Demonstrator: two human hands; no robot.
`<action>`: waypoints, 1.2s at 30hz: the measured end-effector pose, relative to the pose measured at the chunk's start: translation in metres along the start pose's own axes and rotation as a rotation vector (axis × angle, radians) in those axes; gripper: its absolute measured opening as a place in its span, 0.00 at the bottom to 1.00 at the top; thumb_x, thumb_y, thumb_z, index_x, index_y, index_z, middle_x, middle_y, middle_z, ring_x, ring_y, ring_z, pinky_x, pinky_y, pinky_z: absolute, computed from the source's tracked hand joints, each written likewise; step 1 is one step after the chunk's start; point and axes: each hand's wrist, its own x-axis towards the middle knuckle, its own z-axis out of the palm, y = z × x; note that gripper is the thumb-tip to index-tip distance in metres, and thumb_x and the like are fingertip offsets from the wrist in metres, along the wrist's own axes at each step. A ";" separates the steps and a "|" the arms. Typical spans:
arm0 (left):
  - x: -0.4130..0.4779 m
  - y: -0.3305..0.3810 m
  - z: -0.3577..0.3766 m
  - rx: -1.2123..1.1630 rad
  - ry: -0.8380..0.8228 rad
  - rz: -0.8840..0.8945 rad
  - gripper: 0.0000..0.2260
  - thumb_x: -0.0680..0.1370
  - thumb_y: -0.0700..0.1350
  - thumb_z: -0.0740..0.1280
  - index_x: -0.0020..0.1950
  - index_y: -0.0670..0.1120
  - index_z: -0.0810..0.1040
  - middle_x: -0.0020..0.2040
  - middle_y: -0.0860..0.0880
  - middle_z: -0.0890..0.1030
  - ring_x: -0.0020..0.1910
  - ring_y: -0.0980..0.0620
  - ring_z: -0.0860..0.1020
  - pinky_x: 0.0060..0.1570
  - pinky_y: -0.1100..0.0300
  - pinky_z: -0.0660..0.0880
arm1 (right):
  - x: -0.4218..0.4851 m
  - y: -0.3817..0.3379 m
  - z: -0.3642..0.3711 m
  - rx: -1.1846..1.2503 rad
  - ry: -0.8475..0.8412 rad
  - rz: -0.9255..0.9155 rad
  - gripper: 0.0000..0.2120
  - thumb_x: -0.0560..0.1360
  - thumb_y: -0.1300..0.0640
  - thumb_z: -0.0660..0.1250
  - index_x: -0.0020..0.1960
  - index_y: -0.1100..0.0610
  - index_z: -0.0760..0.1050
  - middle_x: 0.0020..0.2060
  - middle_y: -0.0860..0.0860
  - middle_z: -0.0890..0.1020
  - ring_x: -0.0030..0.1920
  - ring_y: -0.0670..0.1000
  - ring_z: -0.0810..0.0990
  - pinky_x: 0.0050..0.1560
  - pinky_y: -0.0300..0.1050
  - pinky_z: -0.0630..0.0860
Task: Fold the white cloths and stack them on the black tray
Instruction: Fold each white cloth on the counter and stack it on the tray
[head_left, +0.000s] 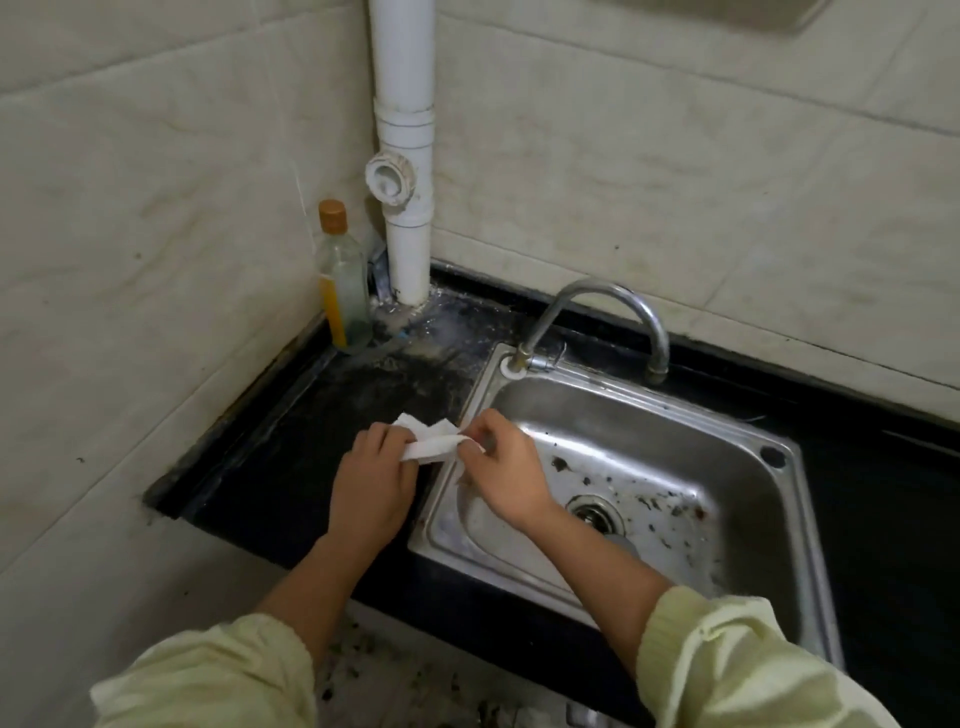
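Observation:
A small white cloth (434, 440) stretches between my two hands just above the black countertop (291, 457), at the left rim of the sink. My left hand (371, 486) grips its left end with curled fingers. My right hand (501, 467) pinches its right end between thumb and fingertips. The cloth is crumpled and partly folded over on itself, with a loose corner sticking up behind. No black tray is in view.
A stainless steel sink (779, 514) with a dirty basin fills the right side, its curved tap (608, 312) at the back. A bottle with an orange cap (340, 280) and a white drain pipe (402, 156) stand in the tiled corner.

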 end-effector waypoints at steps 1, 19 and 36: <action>0.000 0.013 -0.001 -0.004 0.005 0.028 0.08 0.74 0.44 0.60 0.48 0.44 0.77 0.44 0.45 0.77 0.40 0.45 0.76 0.35 0.55 0.71 | -0.007 0.000 -0.013 0.080 0.041 0.026 0.07 0.75 0.58 0.64 0.39 0.57 0.69 0.34 0.58 0.78 0.36 0.60 0.81 0.33 0.52 0.76; -0.116 0.312 0.044 -0.369 -0.276 0.516 0.12 0.78 0.45 0.58 0.52 0.45 0.80 0.44 0.49 0.80 0.46 0.46 0.77 0.42 0.57 0.68 | -0.267 0.088 -0.268 0.240 0.844 0.127 0.11 0.73 0.65 0.64 0.34 0.60 0.65 0.30 0.52 0.66 0.32 0.46 0.64 0.31 0.37 0.61; -0.317 0.611 0.104 -0.642 -0.769 0.727 0.08 0.76 0.49 0.66 0.41 0.50 0.83 0.37 0.53 0.83 0.39 0.56 0.79 0.38 0.58 0.74 | -0.639 0.205 -0.396 0.211 1.260 0.510 0.17 0.62 0.59 0.75 0.36 0.66 0.67 0.30 0.54 0.69 0.33 0.50 0.67 0.37 0.47 0.65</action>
